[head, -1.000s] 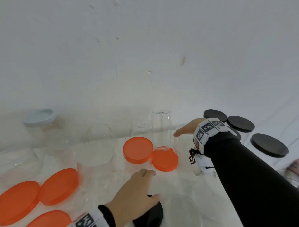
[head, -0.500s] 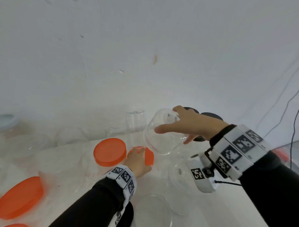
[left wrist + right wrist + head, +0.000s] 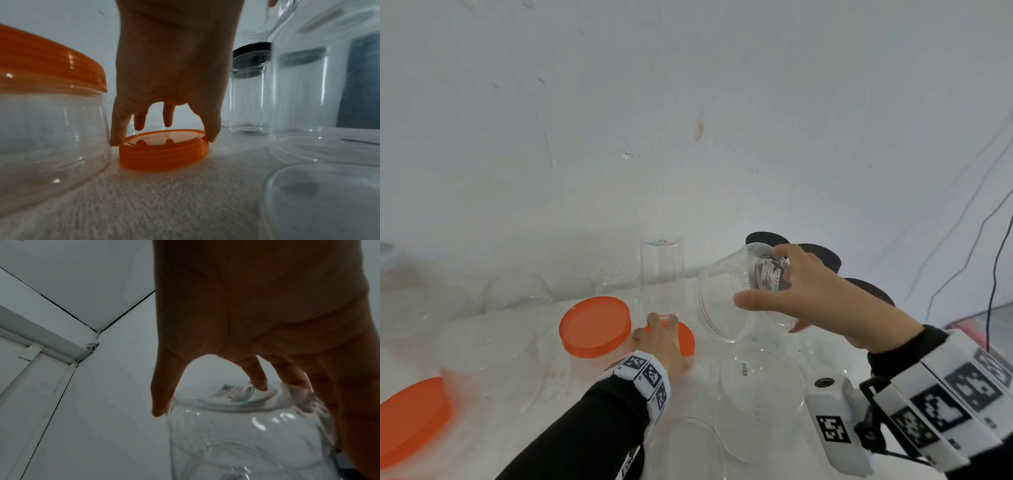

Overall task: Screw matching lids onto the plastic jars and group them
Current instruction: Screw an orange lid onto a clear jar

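Observation:
My left hand [image 3: 662,334] reaches down over a small orange lid [image 3: 685,337] lying on the white table; in the left wrist view the thumb and an outer finger pinch the rim of that lid [image 3: 164,151] while the left hand [image 3: 163,138] arches above it. My right hand [image 3: 791,291] grips a clear, lidless jar [image 3: 722,294] by its base and holds it tilted in the air, mouth towards the left. In the right wrist view the right hand [image 3: 226,395] has its fingertips on the labelled bottom of the jar [image 3: 246,426].
A wide jar with an orange lid [image 3: 595,322] stands just left of my left hand. A tall clear jar [image 3: 662,274] is behind it. Black-lidded jars [image 3: 822,258] cluster at the back right. Open clear jars [image 3: 760,387] stand in front, and a loose orange lid [image 3: 412,414] lies far left.
My right hand lifted the clear jar off the table and tipped it. My left hand left the black lid near the front and moved forward onto the small orange lid.

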`<action>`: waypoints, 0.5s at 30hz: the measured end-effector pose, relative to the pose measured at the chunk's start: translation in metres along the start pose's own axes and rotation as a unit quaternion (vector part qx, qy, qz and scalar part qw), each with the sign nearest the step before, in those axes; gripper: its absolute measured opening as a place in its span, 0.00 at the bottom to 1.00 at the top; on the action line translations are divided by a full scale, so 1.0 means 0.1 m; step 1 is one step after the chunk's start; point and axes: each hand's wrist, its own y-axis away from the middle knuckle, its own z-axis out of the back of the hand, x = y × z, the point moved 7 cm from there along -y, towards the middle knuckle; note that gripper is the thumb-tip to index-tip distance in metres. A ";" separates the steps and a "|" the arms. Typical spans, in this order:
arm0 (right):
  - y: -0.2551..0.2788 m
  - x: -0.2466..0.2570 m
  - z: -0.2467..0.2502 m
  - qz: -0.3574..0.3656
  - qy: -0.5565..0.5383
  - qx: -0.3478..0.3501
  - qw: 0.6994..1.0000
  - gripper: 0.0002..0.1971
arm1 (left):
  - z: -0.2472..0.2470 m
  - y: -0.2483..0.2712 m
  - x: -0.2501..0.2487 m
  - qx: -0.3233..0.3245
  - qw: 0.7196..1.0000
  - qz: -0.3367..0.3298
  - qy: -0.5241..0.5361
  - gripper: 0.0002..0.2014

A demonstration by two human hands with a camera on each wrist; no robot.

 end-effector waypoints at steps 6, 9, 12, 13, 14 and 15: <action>0.08 0.05 -0.05 0.009 0.028 -0.003 1.000 0.51 | -0.03 0.21 -0.06 0.009 1.000 -0.008 0.003 0.41; 0.12 0.07 -0.07 0.004 0.025 -0.015 1.000 0.46 | 0.01 0.37 -0.06 -0.008 1.000 -0.011 0.026 0.39; 0.15 0.09 -0.08 0.000 0.013 -0.030 0.999 0.46 | 0.04 0.50 0.00 0.000 0.998 -0.030 0.057 0.40; 0.16 0.10 -0.10 0.001 0.009 -0.029 1.000 0.47 | 0.05 0.54 0.04 0.005 0.997 -0.036 0.069 0.41; 0.18 0.12 -0.12 0.002 0.005 -0.026 1.000 0.48 | 0.06 0.58 0.08 0.007 0.996 -0.040 0.080 0.41; 0.20 0.14 -0.14 0.004 0.004 -0.023 1.000 0.48 | 0.08 0.62 0.12 0.006 0.995 -0.042 0.088 0.41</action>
